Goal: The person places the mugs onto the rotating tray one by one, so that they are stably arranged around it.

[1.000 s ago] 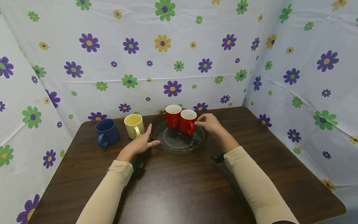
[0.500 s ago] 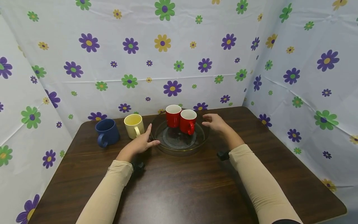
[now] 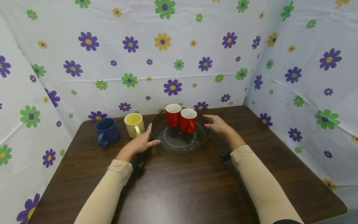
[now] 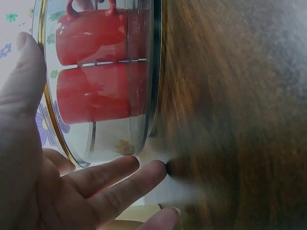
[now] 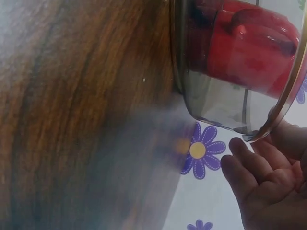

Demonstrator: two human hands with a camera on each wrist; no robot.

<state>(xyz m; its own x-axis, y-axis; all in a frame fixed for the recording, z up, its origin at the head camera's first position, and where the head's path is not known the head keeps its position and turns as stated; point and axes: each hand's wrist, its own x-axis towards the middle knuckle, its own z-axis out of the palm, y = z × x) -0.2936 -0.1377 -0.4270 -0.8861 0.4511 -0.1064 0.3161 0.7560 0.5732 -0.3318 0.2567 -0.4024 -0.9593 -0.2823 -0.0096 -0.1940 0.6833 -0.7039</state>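
Glass bowl [image 3: 174,141] w/ 2 red mugs [image 3: 186,125]; L hand [image 3: 138,143] @ its 9 o'clock, fingers spread; R hand [image 3: 219,125] @ 2, fingers loose.

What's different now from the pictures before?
The right grip moved right, away from the front red mug, and is now by the rim of the round glass dish. The left grip stayed at the dish's left side. Both red mugs stayed inside the dish; the yellow mug and blue mug stayed on the table.
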